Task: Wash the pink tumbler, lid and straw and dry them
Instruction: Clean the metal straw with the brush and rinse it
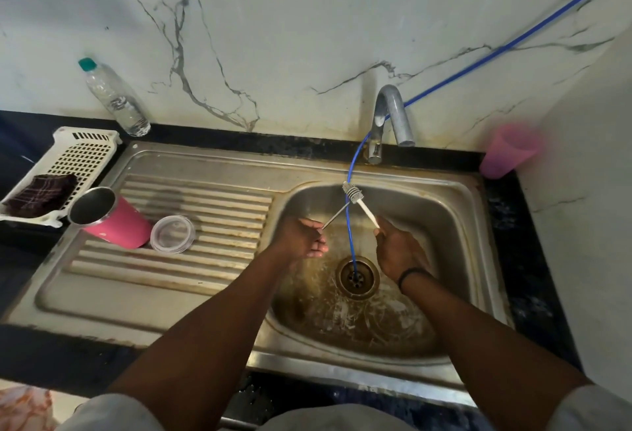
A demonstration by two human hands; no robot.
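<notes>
Over the steel sink (pixel 455 211), our pink tumbler (pixel 116 222) lies on the drainboard beside its clear lid (pixel 172 234). Our left hand (pixel 302 237) pinches the metal straw (pixel 337 214); our right hand (pixel 398 251) grips the straw brush (pixel 359 200).

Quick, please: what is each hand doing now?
Left hand: holding the metal straw.
Right hand: holding the white bottle brush by its handle.
</notes>
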